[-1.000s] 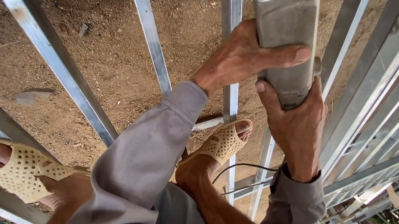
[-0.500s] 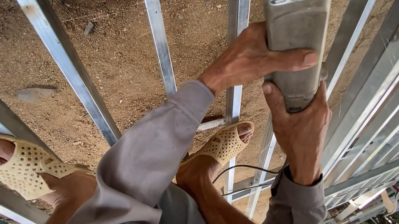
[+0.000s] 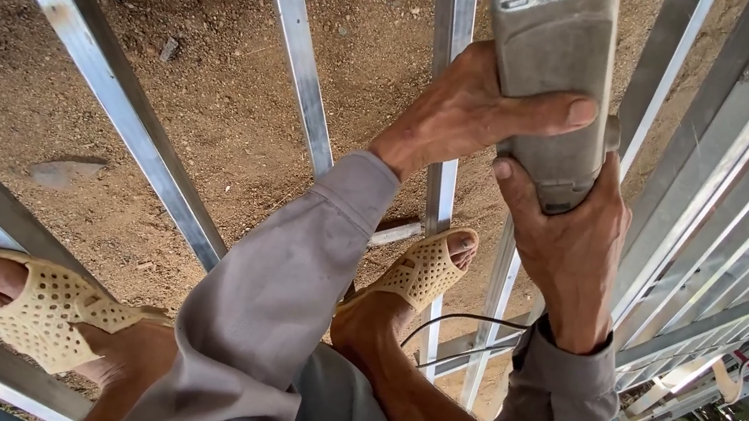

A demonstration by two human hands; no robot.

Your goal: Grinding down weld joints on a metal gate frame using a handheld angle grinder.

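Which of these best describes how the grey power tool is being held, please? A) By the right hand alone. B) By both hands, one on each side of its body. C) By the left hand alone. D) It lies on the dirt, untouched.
B: the left hand wraps the grey power tool from one side while the right hand cups its lower end.

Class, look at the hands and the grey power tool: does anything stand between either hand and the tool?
Nothing visible does. The left hand and right hand both grip the tool directly.
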